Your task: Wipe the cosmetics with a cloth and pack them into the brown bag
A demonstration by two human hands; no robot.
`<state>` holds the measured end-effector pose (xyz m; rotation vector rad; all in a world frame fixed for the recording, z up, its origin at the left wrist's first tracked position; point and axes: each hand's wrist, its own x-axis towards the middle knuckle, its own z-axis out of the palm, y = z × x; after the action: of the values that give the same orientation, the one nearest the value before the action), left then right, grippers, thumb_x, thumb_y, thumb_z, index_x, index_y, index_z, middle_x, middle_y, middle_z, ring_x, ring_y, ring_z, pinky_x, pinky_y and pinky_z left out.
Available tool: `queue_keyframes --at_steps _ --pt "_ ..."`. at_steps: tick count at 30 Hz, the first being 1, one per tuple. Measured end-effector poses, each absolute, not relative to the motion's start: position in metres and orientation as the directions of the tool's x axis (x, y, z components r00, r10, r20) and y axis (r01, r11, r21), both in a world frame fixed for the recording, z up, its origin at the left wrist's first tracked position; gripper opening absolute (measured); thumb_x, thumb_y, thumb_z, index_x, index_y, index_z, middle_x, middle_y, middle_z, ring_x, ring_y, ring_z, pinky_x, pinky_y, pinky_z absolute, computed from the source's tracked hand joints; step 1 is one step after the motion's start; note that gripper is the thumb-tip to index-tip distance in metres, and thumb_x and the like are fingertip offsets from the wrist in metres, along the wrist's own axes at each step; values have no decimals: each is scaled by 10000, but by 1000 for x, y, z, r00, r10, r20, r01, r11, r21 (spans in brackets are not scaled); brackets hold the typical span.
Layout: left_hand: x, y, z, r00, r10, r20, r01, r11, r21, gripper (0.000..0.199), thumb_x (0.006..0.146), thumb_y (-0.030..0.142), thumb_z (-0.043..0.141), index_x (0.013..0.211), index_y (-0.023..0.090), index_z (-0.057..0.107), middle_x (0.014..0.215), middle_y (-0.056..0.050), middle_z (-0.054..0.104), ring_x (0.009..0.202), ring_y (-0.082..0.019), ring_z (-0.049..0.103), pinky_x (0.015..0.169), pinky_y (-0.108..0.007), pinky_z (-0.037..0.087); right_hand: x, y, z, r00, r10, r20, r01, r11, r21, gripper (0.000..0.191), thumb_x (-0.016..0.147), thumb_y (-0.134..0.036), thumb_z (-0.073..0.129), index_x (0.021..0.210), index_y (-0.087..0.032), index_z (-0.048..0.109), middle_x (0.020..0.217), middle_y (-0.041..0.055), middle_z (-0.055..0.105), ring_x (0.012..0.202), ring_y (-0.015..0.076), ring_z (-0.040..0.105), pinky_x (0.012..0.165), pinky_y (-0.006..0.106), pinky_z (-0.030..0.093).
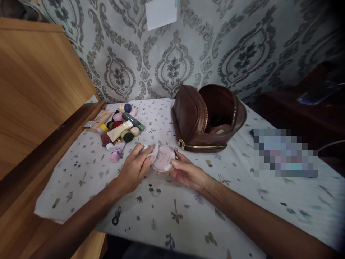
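Head view: the left hand (136, 165) pinches a white wipe (151, 150) against a round pink compact (164, 159), gripped by the right hand (188, 172) above the tabletop (172, 212), between its near and far edges.
Best keep the compact steady and the strokes light; its face may carry lettering, too blurred to read.

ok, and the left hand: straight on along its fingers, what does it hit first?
Past the white cloth it holds, the left hand would likely meet the round compact in the right hand first; the cloth seems to touch it. Exact depth is unclear.
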<state>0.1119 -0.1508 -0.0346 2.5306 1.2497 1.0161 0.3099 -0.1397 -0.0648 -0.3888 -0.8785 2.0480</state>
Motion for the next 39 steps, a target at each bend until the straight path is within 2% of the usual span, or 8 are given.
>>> queue_keyframes --at_steps 3,9,15,21,26,32,36,39 --pt "112 -153 -34 460 710 533 630 -684 368 365 1031 279 392 1313 143 579 969 -62 503 849 -161 540 755 -291 504 310 -137 -67 -531 847 33 -608 -354 -710 449 703 -359 838 1088 -268 625 1102 21 676 940 179 647 824 345 556" --pt "116 -159 -30 507 620 599 565 -764 313 332 1019 269 432 1304 206 590 899 -30 465 763 -140 494 659 -252 473 310 -136 -69 -511 859 18 -599 -341 -725 444 706 -340 839 1090 -284 623 1086 6 674 1002 172 632 903 339 511" --pt "119 -153 -25 491 647 584 580 -743 335 353 1021 284 418 1310 190 598 922 -34 452 811 -152 496 695 -260 464 308 -140 -67 -590 807 23 -540 -373 -754 538 648 -272 877 1118 -272 615 1077 4 658 939 140 623 854 275 493" --pt "113 -142 -22 391 844 366 686 -533 495 342 1018 323 401 1215 170 635 898 -37 513 866 -185 532 773 -301 464 309 -140 -63 -588 809 19 -547 -380 -746 552 613 -296 890 1084 -262 604 1051 5 631 912 152 605 847 305 508" --pt "110 -146 -21 399 878 263 675 -476 563 354 1021 350 362 827 175 602 766 -11 514 744 -165 522 702 -292 413 308 -140 -62 -457 889 7 -549 -277 -789 564 596 -328 894 1059 -283 576 1070 0 589 961 171 582 905 337 484" --pt "112 -152 -18 383 918 105 640 -346 686 433 991 475 358 658 202 399 661 23 454 648 -143 450 634 -280 331 304 -140 -61 -272 959 76 -403 -41 -914 683 526 -315 915 1063 -292 493 1045 -4 542 949 171 544 788 284 491" --pt "113 -155 -17 416 906 -79 537 -175 825 471 953 562 385 650 202 374 626 45 341 607 -121 367 578 -258 291 304 -140 -63 -230 968 101 -256 40 -966 747 525 -316 910 1111 -309 446 1074 0 503 950 176 540 809 322 505" --pt "114 -156 -14 439 887 -140 473 -96 876 487 932 593 408 650 197 388 621 48 314 591 -110 337 552 -246 281 306 -142 -62 -207 966 157 -99 139 -985 730 591 -352 876 1178 -306 445 1056 16 514 955 203 539 834 370 499"
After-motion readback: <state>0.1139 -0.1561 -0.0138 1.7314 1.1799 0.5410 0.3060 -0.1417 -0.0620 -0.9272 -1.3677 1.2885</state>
